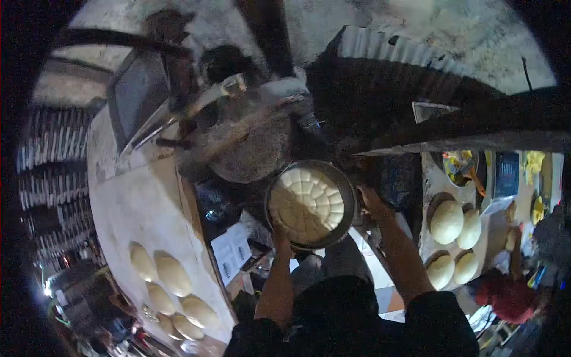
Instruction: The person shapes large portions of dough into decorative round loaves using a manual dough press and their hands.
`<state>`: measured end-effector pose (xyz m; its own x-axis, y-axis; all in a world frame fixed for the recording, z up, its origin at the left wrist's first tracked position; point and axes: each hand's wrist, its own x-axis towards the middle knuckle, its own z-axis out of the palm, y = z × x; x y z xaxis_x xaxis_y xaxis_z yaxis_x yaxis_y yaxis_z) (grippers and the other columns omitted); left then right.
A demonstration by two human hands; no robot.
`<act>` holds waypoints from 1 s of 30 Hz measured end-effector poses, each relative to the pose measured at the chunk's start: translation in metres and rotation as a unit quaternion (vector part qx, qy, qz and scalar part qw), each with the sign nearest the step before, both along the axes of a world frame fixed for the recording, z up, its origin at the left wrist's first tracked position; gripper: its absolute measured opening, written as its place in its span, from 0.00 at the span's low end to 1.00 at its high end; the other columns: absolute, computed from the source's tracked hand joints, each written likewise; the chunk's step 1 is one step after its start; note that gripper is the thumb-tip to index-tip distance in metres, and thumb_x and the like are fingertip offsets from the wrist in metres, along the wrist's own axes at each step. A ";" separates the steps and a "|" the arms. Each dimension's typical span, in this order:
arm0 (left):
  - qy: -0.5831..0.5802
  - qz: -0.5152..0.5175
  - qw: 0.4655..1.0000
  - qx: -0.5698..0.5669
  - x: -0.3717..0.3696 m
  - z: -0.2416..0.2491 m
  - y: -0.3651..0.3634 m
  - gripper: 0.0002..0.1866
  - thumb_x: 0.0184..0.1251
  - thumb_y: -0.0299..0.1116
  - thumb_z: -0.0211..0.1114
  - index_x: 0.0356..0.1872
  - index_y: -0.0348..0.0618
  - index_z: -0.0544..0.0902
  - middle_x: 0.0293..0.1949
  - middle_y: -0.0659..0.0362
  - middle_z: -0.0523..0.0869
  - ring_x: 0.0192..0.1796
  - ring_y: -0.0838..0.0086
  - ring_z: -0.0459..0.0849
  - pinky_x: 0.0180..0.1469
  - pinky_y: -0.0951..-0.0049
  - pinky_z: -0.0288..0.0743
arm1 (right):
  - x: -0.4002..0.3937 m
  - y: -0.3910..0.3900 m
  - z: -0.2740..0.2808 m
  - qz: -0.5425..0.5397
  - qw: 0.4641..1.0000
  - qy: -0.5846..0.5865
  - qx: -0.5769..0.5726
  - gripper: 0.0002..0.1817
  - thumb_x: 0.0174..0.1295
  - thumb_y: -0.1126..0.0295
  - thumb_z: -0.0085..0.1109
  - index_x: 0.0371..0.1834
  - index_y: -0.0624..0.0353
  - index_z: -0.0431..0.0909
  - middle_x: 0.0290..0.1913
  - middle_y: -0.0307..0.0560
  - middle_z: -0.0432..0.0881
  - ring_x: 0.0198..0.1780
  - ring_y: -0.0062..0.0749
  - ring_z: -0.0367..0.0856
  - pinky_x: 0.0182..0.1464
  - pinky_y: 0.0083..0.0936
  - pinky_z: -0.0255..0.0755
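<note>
A round dark pan (351, 205) is held level in front of my body. Pale dough pieces (306, 199), packed in rings, fill most of it, and a shadow covers their lower left part. My left hand (281, 238) grips the pan's lower left edge. At the right edge, my right hand (372, 203) is closed on the rim or a handle there; its fingertips are hard to make out. Just beyond the pan is a large round, dark, worn surface (253, 154).
On the left table (119, 202) lie several dough rounds (172, 275). The right table (425, 178) holds more dough rounds (446, 222) and a bowl (458, 168). A person in red (505, 297) is at the lower right. Racks (56, 143) stand far left; a dark beam (470, 134) crosses upper right.
</note>
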<state>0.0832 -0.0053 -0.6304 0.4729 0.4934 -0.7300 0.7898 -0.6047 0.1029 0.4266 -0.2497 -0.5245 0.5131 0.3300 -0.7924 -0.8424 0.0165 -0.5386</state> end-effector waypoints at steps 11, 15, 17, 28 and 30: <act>-0.402 0.554 0.729 0.016 -0.047 0.268 0.025 0.26 0.81 0.49 0.46 0.51 0.35 0.83 0.43 0.44 0.89 0.43 0.53 0.87 0.44 0.53 0.77 | -0.055 0.063 0.026 0.077 0.828 0.325 0.450 0.21 0.78 0.49 0.44 0.40 0.53 0.79 0.30 0.46 0.81 0.26 0.31 0.79 0.29 0.33 0.78; -0.405 0.682 0.607 0.042 -0.112 0.300 0.087 0.26 0.81 0.51 0.49 0.49 0.35 0.84 0.43 0.53 0.88 0.49 0.72 0.78 0.54 0.63 0.73 | -0.127 0.254 0.299 0.376 0.655 0.198 0.625 0.21 0.78 0.55 0.43 0.26 0.52 0.67 0.25 0.41 0.73 0.22 0.27 0.69 0.29 0.30 0.73; -0.616 0.632 0.469 -0.035 -0.127 0.306 0.110 0.28 0.81 0.54 0.48 0.64 0.39 0.75 0.63 0.51 0.75 0.63 0.64 0.74 0.65 0.60 0.69 | -0.191 0.280 0.343 0.480 0.623 0.260 0.560 0.21 0.76 0.53 0.48 0.27 0.56 0.72 0.25 0.43 0.75 0.23 0.32 0.72 0.30 0.32 0.75; -0.765 0.638 -0.025 -0.085 -0.307 0.299 0.204 0.27 0.82 0.54 0.45 0.63 0.41 0.72 0.63 0.52 0.72 0.62 0.61 0.73 0.65 0.57 0.70 | -0.517 0.332 0.446 0.654 0.212 -0.555 0.469 0.17 0.70 0.58 0.58 0.28 0.58 0.76 0.24 0.44 0.77 0.25 0.38 0.77 0.27 0.38 0.71; -0.763 0.642 -0.065 -0.038 -0.361 0.297 0.222 0.27 0.82 0.54 0.45 0.62 0.41 0.72 0.61 0.52 0.73 0.61 0.62 0.74 0.64 0.57 0.70 | -0.515 0.369 0.459 0.630 0.352 -0.415 0.554 0.18 0.74 0.57 0.52 0.28 0.56 0.72 0.22 0.41 0.71 0.21 0.32 0.67 0.22 0.34 0.66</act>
<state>-0.2773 0.2169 -0.3333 -0.4338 0.7917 -0.4302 -0.8617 -0.2251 0.4547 -0.0886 0.1194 -0.0658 -0.6913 0.5802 0.4307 -0.1163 0.4989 -0.8588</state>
